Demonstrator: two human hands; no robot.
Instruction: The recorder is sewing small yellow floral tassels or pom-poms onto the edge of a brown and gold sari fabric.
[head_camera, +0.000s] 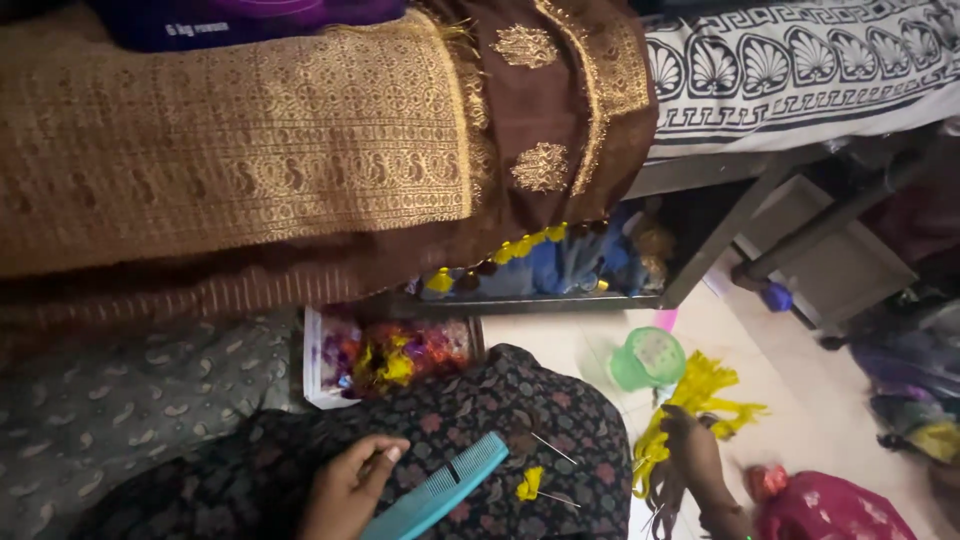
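Holding a blue comb (440, 492), left hand (345, 490); right hand (690, 455) gripping yellow threads (700, 400); box (312, 370) of colourful threads.

teal comb (438, 491) (tilted) on lap

— What carries things here?

— A bed (800, 110) at the top, with a black-and-white patterned sheet (790, 60). A brown cloth with gold borders (300, 150) lies over it and hangs down its edge.

— And below?

— The pale floor (800, 400). On it sit a green plastic cup (648, 358), a bunch of yellow threads (700, 395), a pink bag (830, 510) and a tray of mixed coloured threads (390, 355), which stands just beside the bed frame.
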